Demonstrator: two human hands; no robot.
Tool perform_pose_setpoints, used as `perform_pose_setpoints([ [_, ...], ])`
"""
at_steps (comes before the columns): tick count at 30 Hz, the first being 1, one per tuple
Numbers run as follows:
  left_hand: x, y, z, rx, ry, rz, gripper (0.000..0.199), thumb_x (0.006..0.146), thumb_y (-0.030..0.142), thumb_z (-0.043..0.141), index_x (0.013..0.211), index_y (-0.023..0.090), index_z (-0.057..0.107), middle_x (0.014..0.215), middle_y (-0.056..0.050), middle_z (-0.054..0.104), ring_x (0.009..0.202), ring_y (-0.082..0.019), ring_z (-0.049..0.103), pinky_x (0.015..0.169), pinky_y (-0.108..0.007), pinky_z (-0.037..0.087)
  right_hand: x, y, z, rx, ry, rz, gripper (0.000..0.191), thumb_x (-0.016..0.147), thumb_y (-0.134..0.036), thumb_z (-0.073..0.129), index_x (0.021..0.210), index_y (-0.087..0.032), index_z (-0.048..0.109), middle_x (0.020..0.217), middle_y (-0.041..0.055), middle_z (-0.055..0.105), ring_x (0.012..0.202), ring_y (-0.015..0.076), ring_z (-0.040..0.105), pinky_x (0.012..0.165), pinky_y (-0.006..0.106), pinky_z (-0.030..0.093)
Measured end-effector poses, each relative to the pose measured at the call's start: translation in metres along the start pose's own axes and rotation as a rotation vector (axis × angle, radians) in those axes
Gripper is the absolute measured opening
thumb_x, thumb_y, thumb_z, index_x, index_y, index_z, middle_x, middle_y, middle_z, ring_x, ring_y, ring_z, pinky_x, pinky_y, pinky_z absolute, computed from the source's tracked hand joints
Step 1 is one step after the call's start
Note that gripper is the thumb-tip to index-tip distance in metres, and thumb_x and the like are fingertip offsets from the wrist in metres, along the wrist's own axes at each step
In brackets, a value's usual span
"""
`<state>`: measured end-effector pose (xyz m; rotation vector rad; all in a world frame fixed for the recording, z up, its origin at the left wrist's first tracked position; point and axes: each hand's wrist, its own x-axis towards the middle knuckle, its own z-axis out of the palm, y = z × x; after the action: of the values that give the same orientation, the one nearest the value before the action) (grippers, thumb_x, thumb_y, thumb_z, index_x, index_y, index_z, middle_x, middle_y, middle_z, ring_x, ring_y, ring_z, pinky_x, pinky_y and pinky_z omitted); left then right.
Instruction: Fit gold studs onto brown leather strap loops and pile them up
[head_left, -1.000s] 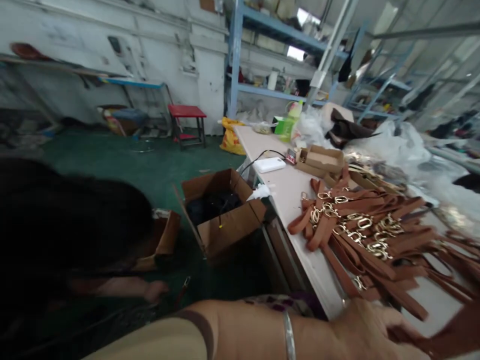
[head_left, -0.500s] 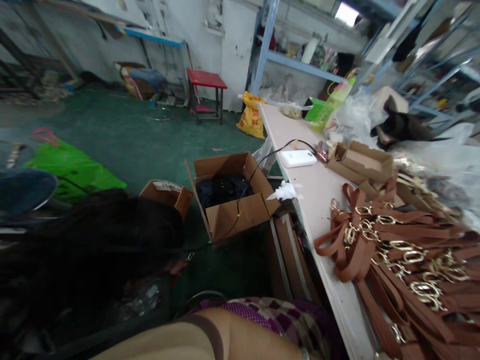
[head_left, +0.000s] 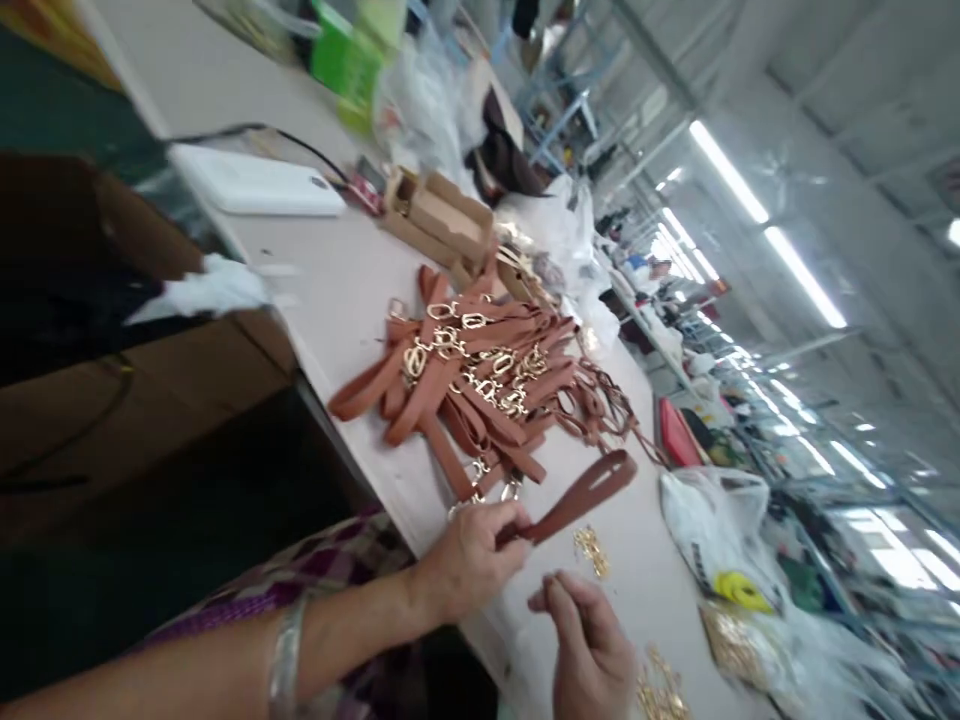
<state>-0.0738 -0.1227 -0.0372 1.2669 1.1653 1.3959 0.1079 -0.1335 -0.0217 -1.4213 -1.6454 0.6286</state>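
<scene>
Over the table's near edge, my left hand [head_left: 474,562] is closed around a brown leather strap [head_left: 581,500]; its looped end sticks out to the right. Just right of it, my right hand [head_left: 590,640] has thumb and fingers pinched together. Whatever may be in that pinch is too small to make out. A heap of brown straps with gold-coloured clasps [head_left: 487,365] lies beyond my left hand. Small gold metal fittings [head_left: 591,552] lie past my right hand, and a second pile of gold fittings [head_left: 660,690] is to its right.
The pale table [head_left: 352,300] also carries a white power bank [head_left: 259,182] with a black cable and a small cardboard box [head_left: 446,215]. Plastic bags [head_left: 712,520] lie to the right. An open carton [head_left: 150,400] stands below the table's left edge.
My view has swung right, from the floor and carton to the table. Both hands are now over the table, the left holding a strap; before, only a forearm showed low down.
</scene>
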Motion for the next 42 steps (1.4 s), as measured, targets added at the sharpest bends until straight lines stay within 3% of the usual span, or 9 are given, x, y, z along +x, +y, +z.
perform_pose_setpoints([
  [2,0.001,0.001,0.000,0.013,0.000,0.010,0.011,0.080,0.016,0.055,0.079,0.017,0.066,0.061,0.004,0.059,0.062,-0.014,0.054,0.060,-0.023,0.039,0.001,0.001,0.004,0.009,-0.039,-0.026,0.025,0.083,-0.046,0.068,0.085,-0.020,0.071,0.070,0.0031,0.071,0.068,0.0187,0.068,0.066,0.032,0.057],
  [6,-0.005,0.005,0.003,0.071,0.012,0.015,0.011,0.080,0.017,0.056,0.077,0.018,0.066,0.064,0.004,0.062,0.064,-0.014,0.058,0.062,-0.022,0.041,-0.002,-0.007,0.020,0.018,-0.087,-0.108,0.019,0.088,-0.037,0.063,0.090,-0.020,0.072,0.080,0.0025,0.072,0.074,0.0165,0.067,0.069,0.026,0.054],
  [13,-0.015,0.002,0.011,0.114,-0.035,0.056,0.021,0.084,0.014,0.051,0.090,0.017,0.070,0.081,0.000,0.072,0.075,-0.014,0.065,0.070,-0.021,0.047,-0.001,-0.001,0.023,0.041,-0.078,-0.206,0.014,0.091,-0.031,0.061,0.089,-0.021,0.071,0.084,0.0019,0.069,0.078,0.0160,0.064,0.072,0.027,0.051],
  [21,-0.025,0.010,0.011,0.189,-0.080,0.111,0.023,0.083,0.010,0.052,0.092,0.017,0.072,0.080,0.001,0.072,0.074,-0.014,0.063,0.068,-0.021,0.045,-0.005,-0.005,0.018,0.023,-0.002,-0.405,0.011,0.092,-0.021,0.061,0.092,-0.023,0.072,0.089,0.0022,0.068,0.086,0.0154,0.065,0.079,0.028,0.052],
  [24,-0.028,0.012,0.012,0.211,-0.094,0.165,0.024,0.082,0.008,0.052,0.092,0.017,0.072,0.080,0.001,0.072,0.073,-0.013,0.064,0.067,-0.020,0.045,-0.010,-0.003,0.016,0.076,-0.005,-0.352,0.009,0.091,-0.022,0.062,0.091,-0.023,0.071,0.088,0.0016,0.068,0.084,0.0153,0.064,0.078,0.028,0.051],
  [27,-0.033,0.013,0.014,0.247,-0.082,0.236,0.025,0.081,0.005,0.053,0.093,0.017,0.072,0.084,0.000,0.073,0.078,-0.013,0.066,0.072,-0.020,0.046,-0.018,-0.002,0.016,0.193,0.017,-0.182,0.005,0.088,-0.026,0.067,0.088,-0.021,0.069,0.086,0.0004,0.067,0.081,0.0146,0.064,0.076,0.028,0.051],
  [31,-0.038,0.018,0.014,0.253,-0.097,0.282,0.028,0.080,0.005,0.054,0.099,0.016,0.072,0.090,-0.001,0.075,0.083,-0.014,0.068,0.076,-0.020,0.048,-0.027,-0.007,0.018,0.386,0.081,-0.003,0.015,0.081,-0.028,0.074,0.086,-0.020,0.062,0.081,-0.0027,0.066,0.078,0.0129,0.064,0.074,0.026,0.052],
  [37,-0.041,0.025,0.009,0.193,-0.178,0.184,0.029,0.081,0.007,0.055,0.100,0.018,0.073,0.094,0.000,0.075,0.086,-0.015,0.068,0.076,-0.020,0.049,-0.026,-0.009,0.009,0.424,0.019,0.065,0.024,0.080,-0.036,0.073,0.094,-0.020,0.061,0.087,0.0015,0.070,0.083,0.0163,0.067,0.078,0.031,0.055],
  [42,-0.054,0.028,0.021,0.112,-0.232,0.039,0.019,0.082,0.025,0.070,0.098,0.015,0.077,0.087,-0.002,0.077,0.080,-0.016,0.070,0.068,-0.019,0.050,-0.043,-0.012,0.009,0.164,0.069,0.060,0.046,0.081,-0.053,0.071,0.116,-0.025,0.060,0.100,0.0067,0.072,0.089,0.0257,0.069,0.070,0.042,0.060],
])
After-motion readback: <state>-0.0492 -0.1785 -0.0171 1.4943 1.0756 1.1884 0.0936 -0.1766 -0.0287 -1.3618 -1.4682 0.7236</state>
